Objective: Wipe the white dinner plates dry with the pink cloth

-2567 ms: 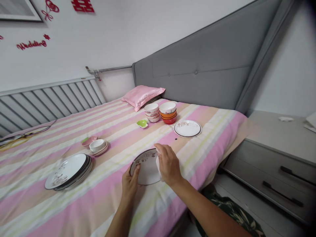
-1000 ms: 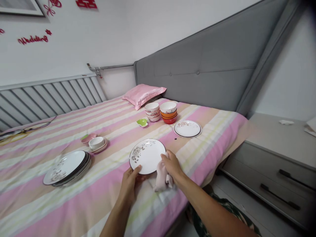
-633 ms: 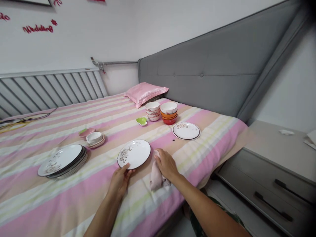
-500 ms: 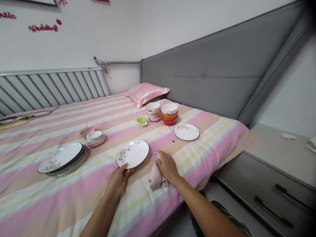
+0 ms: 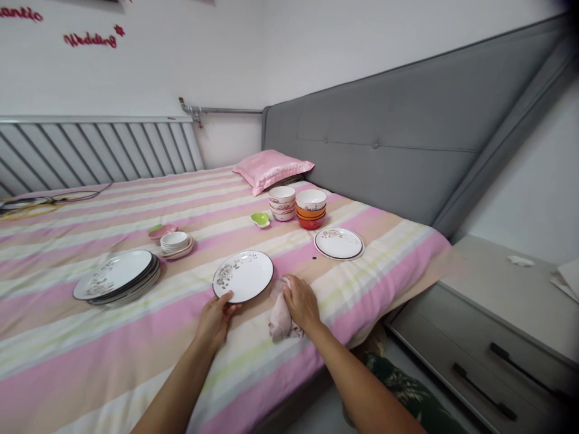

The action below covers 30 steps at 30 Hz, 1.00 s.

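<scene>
My left hand point(image 5: 218, 318) grips the near rim of a white plate point(image 5: 246, 277) with a dark edge and a grey flower print, thumb on top and fingers beneath. Just right of that plate, my right hand point(image 5: 299, 301) is closed on a pale pink cloth point(image 5: 281, 319), which hangs down in folds onto the bedspread. Further right lie one or more similar plates point(image 5: 339, 243), the top one patterned with flowers. To the left stands a stack of several dark-rimmed plates point(image 5: 115, 274).
Stacked white bowls point(image 5: 283, 205) and orange and red bowls point(image 5: 311, 211) stand beyond, beside a green leaf-shaped dish point(image 5: 260, 220). Small white bowls point(image 5: 175, 242) sit at left. A pink pillow point(image 5: 272, 169) lies near the grey headboard point(image 5: 384, 126). A nightstand point(image 5: 474, 337) is at right.
The view has shifted slightly. Both hands keep their holds on the plate and the cloth, with little movement relative to the bed.
</scene>
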Each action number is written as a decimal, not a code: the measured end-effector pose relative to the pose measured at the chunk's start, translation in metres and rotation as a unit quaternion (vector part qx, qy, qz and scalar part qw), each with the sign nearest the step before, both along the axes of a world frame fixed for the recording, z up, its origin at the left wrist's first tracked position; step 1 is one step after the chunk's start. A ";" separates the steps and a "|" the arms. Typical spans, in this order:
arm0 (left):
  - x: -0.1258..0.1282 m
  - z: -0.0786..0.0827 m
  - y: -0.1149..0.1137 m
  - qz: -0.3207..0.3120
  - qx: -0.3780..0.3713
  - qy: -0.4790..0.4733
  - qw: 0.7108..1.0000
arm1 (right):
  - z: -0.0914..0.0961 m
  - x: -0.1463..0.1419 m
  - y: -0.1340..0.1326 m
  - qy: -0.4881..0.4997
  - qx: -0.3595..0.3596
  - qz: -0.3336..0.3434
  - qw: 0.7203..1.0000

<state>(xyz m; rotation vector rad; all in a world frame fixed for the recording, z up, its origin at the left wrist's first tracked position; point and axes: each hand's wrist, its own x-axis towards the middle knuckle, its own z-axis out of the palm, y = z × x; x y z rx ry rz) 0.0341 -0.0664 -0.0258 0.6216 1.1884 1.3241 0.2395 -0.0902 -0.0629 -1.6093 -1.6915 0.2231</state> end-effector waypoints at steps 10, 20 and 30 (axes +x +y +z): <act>0.001 0.000 -0.001 0.009 0.005 -0.012 1.000 | -0.002 -0.002 0.001 -0.002 0.006 -0.006 1.000; -0.003 -0.003 -0.002 0.011 0.006 -0.018 1.000 | -0.001 -0.005 0.000 -0.010 0.004 -0.010 1.000; -0.004 -0.007 -0.001 0.004 0.011 -0.024 1.000 | -0.004 -0.006 0.000 -0.016 0.011 -0.018 1.000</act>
